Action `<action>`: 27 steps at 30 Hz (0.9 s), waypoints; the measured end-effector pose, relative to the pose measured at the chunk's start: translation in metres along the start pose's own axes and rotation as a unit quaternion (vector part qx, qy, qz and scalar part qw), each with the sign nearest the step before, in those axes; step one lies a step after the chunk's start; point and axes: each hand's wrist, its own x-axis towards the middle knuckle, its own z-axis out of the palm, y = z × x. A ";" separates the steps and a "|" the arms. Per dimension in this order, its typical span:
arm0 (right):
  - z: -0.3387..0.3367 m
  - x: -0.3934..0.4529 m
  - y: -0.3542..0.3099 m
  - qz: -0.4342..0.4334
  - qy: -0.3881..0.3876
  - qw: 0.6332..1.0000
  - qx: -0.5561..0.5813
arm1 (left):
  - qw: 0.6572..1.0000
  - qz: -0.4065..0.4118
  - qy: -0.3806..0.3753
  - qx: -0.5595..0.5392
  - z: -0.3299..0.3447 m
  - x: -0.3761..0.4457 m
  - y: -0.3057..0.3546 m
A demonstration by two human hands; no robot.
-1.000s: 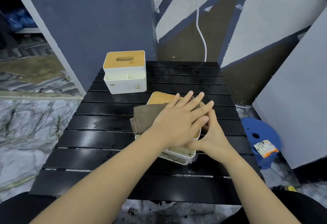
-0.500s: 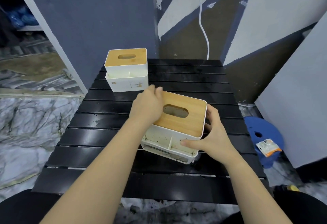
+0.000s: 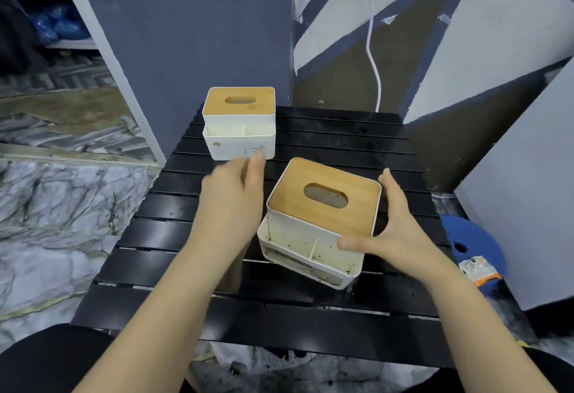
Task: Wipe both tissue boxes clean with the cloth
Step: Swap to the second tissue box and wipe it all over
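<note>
Right hand (image 3: 400, 231) grips the speckled near tissue box (image 3: 320, 222) mid-table, left hand (image 3: 233, 203) blurred, grip unclear, far tissue box (image 3: 239, 122) behind it, cloth unseen, so wiping looks unfinished.

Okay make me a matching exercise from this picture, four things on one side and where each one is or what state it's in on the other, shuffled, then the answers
Things:
1. near tissue box
2. far tissue box
3. left hand
4. blue stool

Places or states:
A. on the floor, right of the table
B. at the table's back left corner
C. speckled with brown spots, right hand on it
D. between the two boxes, blurred

Pairs: 1-C, 2-B, 3-D, 4-A
</note>
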 end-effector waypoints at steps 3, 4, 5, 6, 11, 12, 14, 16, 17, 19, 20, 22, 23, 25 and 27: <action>0.004 0.010 -0.032 -0.039 0.012 0.996 -0.080 | 0.997 0.027 0.027 -0.064 -0.002 0.021 0.038; 0.007 0.018 -0.039 -0.049 0.020 0.990 -0.134 | 0.999 0.039 0.013 -0.028 0.004 0.027 0.046; 0.010 0.027 -0.045 -0.057 0.027 0.982 -0.177 | 0.998 0.055 -0.017 0.023 0.013 0.031 0.050; 0.012 0.036 -0.051 -0.058 0.027 0.976 -0.210 | 0.993 0.067 -0.054 0.077 0.025 0.033 0.047; 0.019 0.070 -0.059 -0.020 -0.053 0.938 -0.341 | 0.947 0.034 -0.206 0.244 0.067 0.023 0.000; 0.020 0.075 -0.061 -0.021 -0.049 0.935 -0.349 | 0.955 0.031 -0.202 0.216 0.068 0.023 -0.002; 0.021 0.081 -0.065 -0.019 -0.034 0.936 -0.351 | 0.975 0.007 -0.183 0.124 0.063 0.024 -0.003; 0.021 0.079 -0.067 -0.014 -0.023 0.938 -0.345 | 0.987 -0.030 -0.158 0.004 0.057 0.026 -0.006; 0.022 0.074 -0.066 -0.016 -0.010 0.939 -0.342 | 0.987 -0.038 -0.152 -0.039 0.054 0.027 -0.007; 0.024 0.063 -0.066 -0.036 0.034 0.943 -0.330 | 0.987 -0.021 -0.147 -0.065 0.046 0.027 -0.005; 0.025 0.056 -0.066 -0.053 0.062 0.947 -0.311 | 0.988 -0.002 -0.143 -0.063 0.041 0.028 -0.001; 0.028 0.043 -0.066 -0.090 0.121 0.962 -0.227 | 0.987 0.051 -0.140 -0.060 0.028 0.033 0.014; 0.030 0.038 -0.065 -0.105 0.142 0.972 -0.159 | 0.984 0.084 -0.147 -0.055 0.022 0.034 0.023; 0.035 0.025 -0.057 -0.130 0.159 0.978 -0.019 | 0.971 0.166 -0.170 -0.020 0.014 0.031 0.039; 0.046 0.011 -0.041 -0.142 0.168 0.973 0.070 | 0.946 0.234 -0.219 0.056 0.013 0.024 0.048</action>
